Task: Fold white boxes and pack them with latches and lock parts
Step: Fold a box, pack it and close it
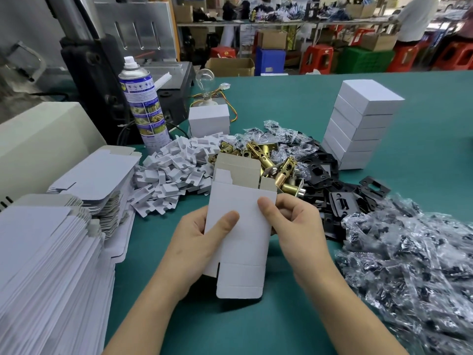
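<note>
Stacks of flat box blanks (pixel 51 252) line the left edge of the green tabletop (pixel 256 329). Right of them lies a heap of white card inserts (pixel 174 170). At the middle, above the near edge, one white box (pixel 243 226) is held upright with its top flaps open on grey card; whether it holds anything cannot be told. Brass latches (pixel 271 162) and black strike plates (pixel 332 180) lie behind it. Closed white boxes (pixel 358 129) stand stacked towards the far edge, contents hidden. Bagged parts (pixel 409 265) spread to the right edge. The left hand (pixel 199 242) grips the box's left side, thumb flat on its front. The right hand (pixel 297 224) pinches its right edge, fingers curled behind.
</note>
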Demonstrator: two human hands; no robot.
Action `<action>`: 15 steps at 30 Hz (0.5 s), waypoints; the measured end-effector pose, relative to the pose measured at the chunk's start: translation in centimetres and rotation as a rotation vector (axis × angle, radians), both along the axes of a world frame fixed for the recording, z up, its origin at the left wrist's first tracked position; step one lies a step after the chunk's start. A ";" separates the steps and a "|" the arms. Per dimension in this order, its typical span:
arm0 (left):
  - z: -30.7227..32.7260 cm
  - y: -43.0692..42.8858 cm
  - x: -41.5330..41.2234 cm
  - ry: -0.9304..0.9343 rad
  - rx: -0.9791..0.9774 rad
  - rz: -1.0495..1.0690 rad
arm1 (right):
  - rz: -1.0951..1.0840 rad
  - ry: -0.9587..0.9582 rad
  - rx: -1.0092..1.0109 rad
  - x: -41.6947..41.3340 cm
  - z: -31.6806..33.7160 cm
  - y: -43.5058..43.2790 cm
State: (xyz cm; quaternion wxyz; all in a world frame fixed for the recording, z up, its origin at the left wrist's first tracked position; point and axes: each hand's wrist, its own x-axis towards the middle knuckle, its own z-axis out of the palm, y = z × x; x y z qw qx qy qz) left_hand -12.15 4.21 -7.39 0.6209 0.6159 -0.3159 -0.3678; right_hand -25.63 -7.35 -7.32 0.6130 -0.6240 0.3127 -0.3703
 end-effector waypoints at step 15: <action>-1.1 -0.5 0.4 -0.080 -0.008 0.096 | 0.062 0.084 0.071 0.2 -0.6 0.1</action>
